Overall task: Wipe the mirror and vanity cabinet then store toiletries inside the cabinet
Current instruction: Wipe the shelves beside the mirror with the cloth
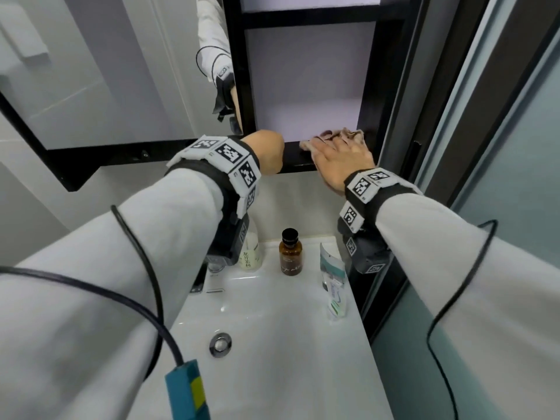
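Note:
The black vanity cabinet (381, 86) stands open above the sink, its mirror door (91, 71) swung out to the left. My right hand (342, 160) presses a pinkish cloth (336, 136) flat on the cabinet's bottom shelf edge, near the right corner. My left hand (266, 153) holds the bottom edge of the mirror door; its fingers are hidden behind the frame. On the sink ledge below stand a white bottle (251, 253), a brown bottle with a black cap (291, 256) and a clear pouch of toothpaste (333, 286).
A white sink (272, 328) with a chrome drain (220, 344) lies below. A chrome tap (212, 268) is partly hidden under my left wrist. A frosted glass partition (500, 147) closes off the right side. Cables run along both sleeves.

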A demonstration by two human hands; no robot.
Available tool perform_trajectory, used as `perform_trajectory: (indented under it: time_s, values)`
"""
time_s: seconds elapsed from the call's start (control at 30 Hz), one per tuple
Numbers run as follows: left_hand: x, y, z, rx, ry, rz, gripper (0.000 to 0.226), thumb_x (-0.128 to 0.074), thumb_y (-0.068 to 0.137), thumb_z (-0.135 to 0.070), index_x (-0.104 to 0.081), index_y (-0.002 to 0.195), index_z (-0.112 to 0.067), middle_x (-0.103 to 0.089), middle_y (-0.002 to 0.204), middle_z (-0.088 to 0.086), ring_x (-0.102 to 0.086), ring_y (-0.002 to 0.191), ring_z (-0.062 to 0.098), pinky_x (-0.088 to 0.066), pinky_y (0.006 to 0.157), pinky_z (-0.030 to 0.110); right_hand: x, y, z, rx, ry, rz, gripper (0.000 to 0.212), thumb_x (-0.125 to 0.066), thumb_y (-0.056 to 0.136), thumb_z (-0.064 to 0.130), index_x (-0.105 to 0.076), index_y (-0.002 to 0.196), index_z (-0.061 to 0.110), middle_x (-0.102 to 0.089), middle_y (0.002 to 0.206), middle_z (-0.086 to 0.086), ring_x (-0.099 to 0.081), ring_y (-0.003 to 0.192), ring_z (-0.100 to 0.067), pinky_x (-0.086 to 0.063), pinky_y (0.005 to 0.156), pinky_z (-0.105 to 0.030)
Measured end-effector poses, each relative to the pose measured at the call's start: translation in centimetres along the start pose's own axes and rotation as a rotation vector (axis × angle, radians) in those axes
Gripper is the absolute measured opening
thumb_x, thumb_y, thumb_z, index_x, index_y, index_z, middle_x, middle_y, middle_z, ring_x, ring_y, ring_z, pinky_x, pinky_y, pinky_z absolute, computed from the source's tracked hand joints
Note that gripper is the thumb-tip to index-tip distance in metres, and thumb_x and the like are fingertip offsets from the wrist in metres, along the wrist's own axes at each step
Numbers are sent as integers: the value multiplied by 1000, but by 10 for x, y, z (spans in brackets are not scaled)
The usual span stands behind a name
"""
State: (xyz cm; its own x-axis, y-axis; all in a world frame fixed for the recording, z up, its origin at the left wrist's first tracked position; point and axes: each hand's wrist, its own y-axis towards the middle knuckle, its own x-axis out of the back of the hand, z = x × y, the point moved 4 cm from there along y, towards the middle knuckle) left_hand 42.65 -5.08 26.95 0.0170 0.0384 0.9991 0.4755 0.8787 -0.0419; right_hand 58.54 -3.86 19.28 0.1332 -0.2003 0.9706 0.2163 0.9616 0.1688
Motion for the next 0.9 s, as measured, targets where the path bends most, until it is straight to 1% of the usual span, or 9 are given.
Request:
perform_trajectory:
  time_s: [0.1,0.2,0.23,0.33,0.4,0.47,0.63,0.8,0.9]
  values:
    - [0,-4,-6,8,15,48,31,-37,97,-6,-58,108,15,-59,118,29,-55,112,40,-43,92,39,-5,-7,44,55,11,0,52,-7,97,49,-19,146,38,-15,158,2,-4,146,-21,5,118,-46]
    - [4,-8,-13,-39,56,12,27,-35,96,-3,-55,79,2,-58,118,31,-53,113,41,-41,92,39,-3,-14,69,235,-3,-53,47,-14,101,37,-21,147,29,-20,157,2,-10,146,-21,4,119,-44]
    - [5,-8,-13,-34,70,18,27,-36,97,-5,-57,81,2,-57,120,30,-52,114,40,-41,92,39,-1,-13,64,274,-18,-50,48,-14,101,37,-20,148,28,-20,157,2,-11,146,-22,3,119,-44]
    - [1,-2,-6,29,38,32,31,-38,98,-8,-59,116,9,-58,124,23,-53,117,36,-41,97,37,2,-11,30,360,-181,-27,51,-8,100,40,-10,150,28,-18,157,0,-16,144,-21,-5,118,-46]
    - [-1,2,-2,42,21,44,31,-40,97,-6,-57,118,9,-58,128,21,-53,120,34,-42,103,38,4,-10,6,284,-250,-47,54,-5,98,43,-10,150,27,-21,156,-1,-20,143,-22,-9,117,-47]
    - [-3,3,-1,41,12,47,31,-41,96,-5,-57,119,9,-58,129,20,-52,121,33,-41,104,39,5,-14,5,241,-277,-83,53,-9,99,41,-10,149,27,-24,155,-4,-23,142,-24,-10,117,-48]
    - [0,-2,-6,30,33,-16,31,-40,96,-10,-59,113,8,-59,121,24,-54,114,37,-42,93,36,3,-23,55,392,-245,-106,50,-25,101,31,-13,149,22,-25,155,-4,-26,140,-25,-10,117,-44]
    - [0,0,-5,65,17,38,33,-38,95,-3,-59,119,7,-58,127,21,-53,119,34,-42,102,38,6,-25,25,279,-323,-81,68,-44,97,25,-1,150,26,-12,158,0,-16,144,-24,-9,119,-44]
    - [-3,-1,-1,51,28,34,26,-39,96,-5,-64,95,2,-58,128,20,-52,121,33,-41,103,36,19,-41,-1,212,-220,-150,69,-53,91,11,-14,147,24,-21,155,-1,-27,140,-26,-21,116,-43]
